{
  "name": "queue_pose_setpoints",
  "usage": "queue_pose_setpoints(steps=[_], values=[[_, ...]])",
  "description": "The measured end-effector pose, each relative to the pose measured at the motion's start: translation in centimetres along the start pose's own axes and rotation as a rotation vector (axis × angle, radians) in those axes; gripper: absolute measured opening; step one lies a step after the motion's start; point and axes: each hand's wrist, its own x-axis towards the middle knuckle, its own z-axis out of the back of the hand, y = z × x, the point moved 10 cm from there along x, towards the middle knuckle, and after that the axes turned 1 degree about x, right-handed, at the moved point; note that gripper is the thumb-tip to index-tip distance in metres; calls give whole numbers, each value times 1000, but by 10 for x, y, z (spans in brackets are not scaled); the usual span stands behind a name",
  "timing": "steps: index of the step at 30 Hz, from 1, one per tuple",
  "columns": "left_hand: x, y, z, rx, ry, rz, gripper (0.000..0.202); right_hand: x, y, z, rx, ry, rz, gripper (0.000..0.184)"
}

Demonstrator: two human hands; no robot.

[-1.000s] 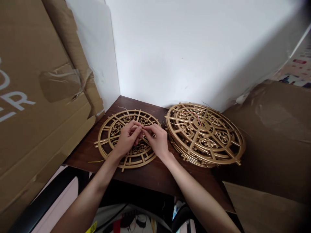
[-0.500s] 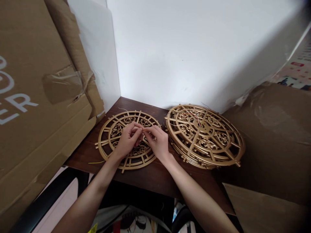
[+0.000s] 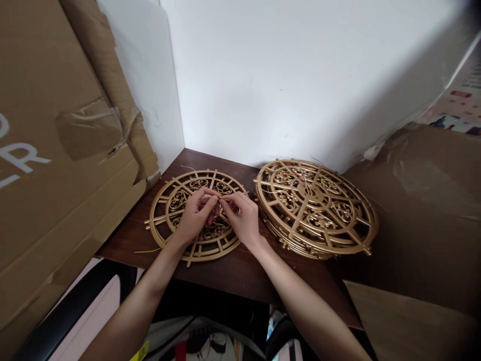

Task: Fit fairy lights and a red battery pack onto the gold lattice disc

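Over the middle of a round, gold openwork frame [image 3: 211, 257] with scrollwork panels, both hands meet fingertip to fingertip. My left hand [image 3: 197, 215] pinches with thumb and forefinger, its other fingers curled. Opposite it, my right hand [image 3: 243, 218] is closed in a pinch as well. A thin orange-yellow wire [image 3: 226, 200] shows between the fingertips; most of it is hidden by the fingers. From under the frame's left edge a yellow wire [image 3: 147, 251] sticks out onto the table.
To the right stands a stack of similar gold frames [image 3: 317, 200], with loose red and white wires [image 3: 302, 179] on top. A large cardboard box [image 3: 86, 165] rises at left, another cardboard box [image 3: 421, 200] at right. Behind the dark wooden table [image 3: 240, 278] is a white panel [image 3: 263, 90].
The view has shifted slightly, so everything sits a little further left and higher. Both hands keep their pinch at the same place over the frame.
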Motion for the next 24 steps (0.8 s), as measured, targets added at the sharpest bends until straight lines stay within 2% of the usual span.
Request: queue_pose_setpoints(steps=[6, 24], values=[[0, -1, -2, 13, 17, 4, 20, -1, 1, 0, -3, -12, 17, 14], [-1, -3, -2, -11, 23, -21, 19, -1, -6, -2, 44, -25, -53, 14]])
